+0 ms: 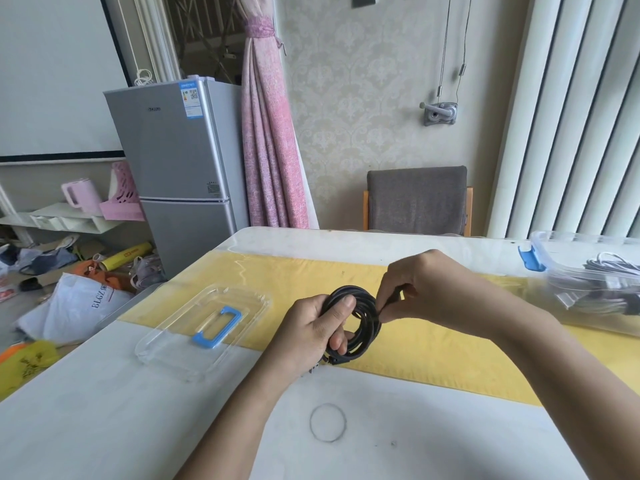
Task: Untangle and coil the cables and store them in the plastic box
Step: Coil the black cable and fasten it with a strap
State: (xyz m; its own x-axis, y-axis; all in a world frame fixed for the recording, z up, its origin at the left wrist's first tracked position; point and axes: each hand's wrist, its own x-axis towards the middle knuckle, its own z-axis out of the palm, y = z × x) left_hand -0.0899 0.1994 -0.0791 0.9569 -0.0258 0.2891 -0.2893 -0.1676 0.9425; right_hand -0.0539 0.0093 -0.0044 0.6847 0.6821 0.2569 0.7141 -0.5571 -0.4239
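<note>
A black cable (365,315) wound into a round coil is held above the yellow mat (415,348) at the middle of the table. My left hand (313,329) grips the coil's left side, thumb laid across the loops. My right hand (420,289) pinches the cable at the coil's right edge. A plug end hangs below the left hand. The clear plastic box (554,271) with a blue latch stands at the far right and holds several coiled cables (609,285). Its clear lid (180,334) with a blue handle lies flat to the left.
A thin rubber band (328,422) lies on the white table (121,427) near me. A grey chair (417,200) stands behind the table's far edge. A fridge (173,161) and floor clutter are off to the left.
</note>
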